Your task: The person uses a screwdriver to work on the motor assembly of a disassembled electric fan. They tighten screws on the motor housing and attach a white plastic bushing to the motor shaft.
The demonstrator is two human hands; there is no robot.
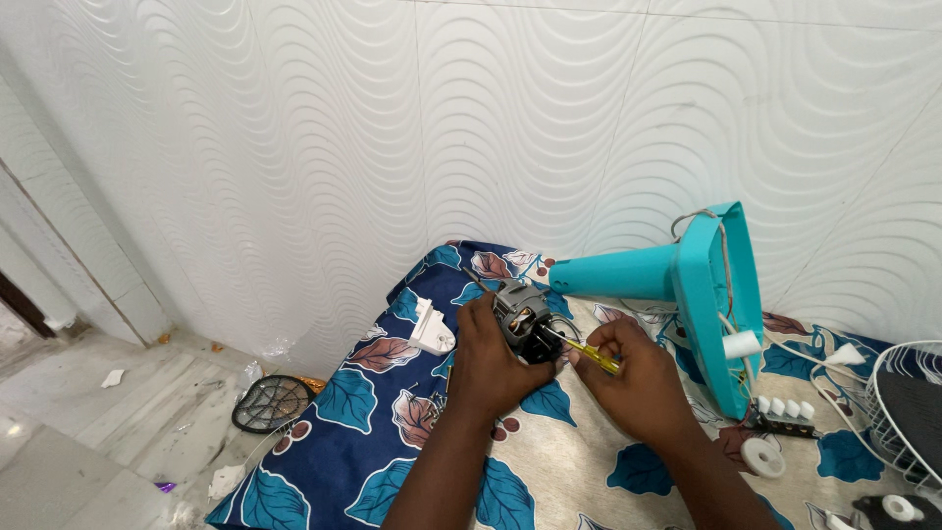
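On the pale floor (108, 422) at far left lies a dark racket-shaped mesh swatter (272, 402), beside the edge of a bed covered in a blue and cream leaf-print sheet (334, 442). A small white plastic part (432, 329) rests on the sheet just left of the hands. The person's left hand (496, 358) is closed around a small grey and black motor (525, 319), its grip wrapped tight on the motor's underside and holding it above the sheet near the bed's middle. The right hand (633, 378) pinches a yellow-handled screwdriver (594, 355), fingers shut on the handle, the tip meeting the motor's right side. Behind them a turquoise fan stand (687, 285) lies on its side, its flat base turned up toward the camera with white wires trailing across it. Just below the base sit a row of white push buttons (783, 407) and a white roll of tape (763, 456). At far right, a white wire fan guard (908, 412) leans at the edge of view. A white wavy-patterned wall (491, 128) fills the background.
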